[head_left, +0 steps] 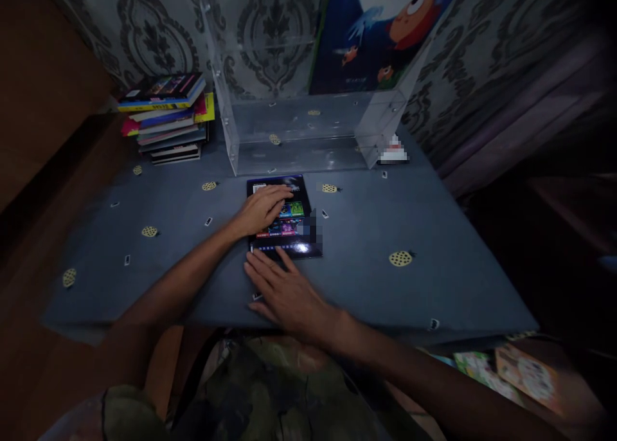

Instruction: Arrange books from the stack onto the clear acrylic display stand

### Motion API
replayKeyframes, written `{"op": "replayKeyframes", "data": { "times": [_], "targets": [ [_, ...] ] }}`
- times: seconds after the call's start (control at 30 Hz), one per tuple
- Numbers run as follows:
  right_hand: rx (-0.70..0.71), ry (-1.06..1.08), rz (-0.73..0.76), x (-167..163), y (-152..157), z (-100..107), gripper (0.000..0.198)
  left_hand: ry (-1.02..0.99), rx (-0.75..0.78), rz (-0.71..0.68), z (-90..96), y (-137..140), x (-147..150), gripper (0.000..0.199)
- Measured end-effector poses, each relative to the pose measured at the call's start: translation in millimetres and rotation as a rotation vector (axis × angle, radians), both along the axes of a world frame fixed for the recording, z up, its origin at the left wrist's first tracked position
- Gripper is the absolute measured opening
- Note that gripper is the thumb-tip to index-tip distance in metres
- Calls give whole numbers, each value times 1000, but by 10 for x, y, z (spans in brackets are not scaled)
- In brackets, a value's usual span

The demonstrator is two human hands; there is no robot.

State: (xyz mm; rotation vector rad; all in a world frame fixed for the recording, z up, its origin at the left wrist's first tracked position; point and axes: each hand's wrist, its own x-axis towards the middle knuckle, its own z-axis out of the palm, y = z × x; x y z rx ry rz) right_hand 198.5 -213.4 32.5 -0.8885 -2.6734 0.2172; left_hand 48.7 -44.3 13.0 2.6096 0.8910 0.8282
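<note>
A dark book (301,245) with small coloured pictures and a white barcode lies flat near the middle of the table. Across its upper left part rests my left hand (264,208), palm down with the fingers stretched toward the right, hiding some of the cover. My right hand (284,287) lies by the book's lower left corner, its fingertips touching or just over the near edge and its palm on the cloth. Neither hand grips anything.
A stack of books (168,123) stands at the back left. Behind the dark book is a clear acrylic rack (294,152), with a picture book (366,49) upright in it. The table (366,287) has a blue-grey cloth. More books (525,377) lie below, right.
</note>
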Motion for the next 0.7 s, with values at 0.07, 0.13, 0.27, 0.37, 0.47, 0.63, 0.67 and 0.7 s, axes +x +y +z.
{"op": "replayKeyframes", "data": {
  "times": [0.07, 0.13, 0.27, 0.37, 0.47, 0.63, 0.67, 0.7],
  "targets": [
    [-4, 8, 35, -80, 11, -8, 60, 14, 14, -13, 15, -17, 0, 32],
    [-11, 11, 39, -52, 9, -31, 59, 28, 17, -13, 32, -34, 2, 32],
    [-40, 21, -22, 256, -46, -82, 55, 59, 16, -2, 56, -62, 7, 32],
    [-22, 26, -78, 563, -113, -105, 56, 90, 23, 13, 63, -78, 11, 30],
    [17, 13, -143, 792, -167, -122, 59, 130, 55, 30, 77, -78, 24, 30],
    [42, 12, -186, 904, -187, -138, 58, 197, 128, 33, 205, -192, 27, 32],
    [38, 13, -184, 903, -183, -136, 57, 222, 160, 20, 245, -277, 9, 32],
    [34, 12, -183, 901, -180, -132, 55, 257, 200, 5, 284, -392, -18, 32]
  ]
}}
